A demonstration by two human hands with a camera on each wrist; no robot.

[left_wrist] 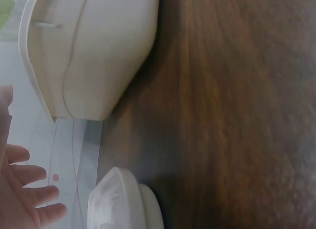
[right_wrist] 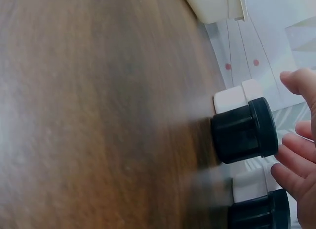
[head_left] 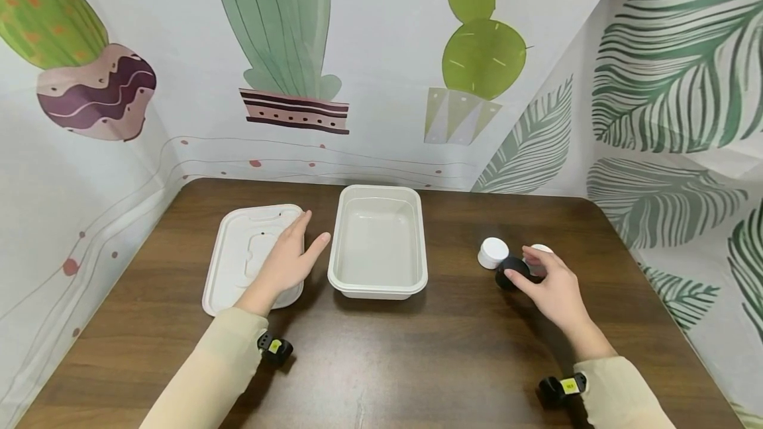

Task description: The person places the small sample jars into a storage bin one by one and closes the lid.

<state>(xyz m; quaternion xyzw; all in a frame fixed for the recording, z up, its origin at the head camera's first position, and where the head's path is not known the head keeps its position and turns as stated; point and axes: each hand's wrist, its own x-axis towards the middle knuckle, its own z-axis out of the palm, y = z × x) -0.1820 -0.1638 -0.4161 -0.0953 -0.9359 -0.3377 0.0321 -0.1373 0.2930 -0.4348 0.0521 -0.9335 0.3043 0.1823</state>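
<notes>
Holding left hand [head_left: 286, 262] wide above the lid [head_left: 238, 243], right hand [head_left: 556, 288] wide at a black jar [right_wrist: 244, 133], likely light, stiff and slick, best pinched across its rim [right_wrist: 264, 128]

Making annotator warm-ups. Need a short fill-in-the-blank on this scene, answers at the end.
1. In the head view, the container stands to the ____ of the lid.
2. The hand partly hiding the lid there is the ____ one.
3. The jar between the right hand's thumb and fingers is ____.
4. The right wrist view shows ____ black jars.

Missing words: right; left; black; two.
</notes>
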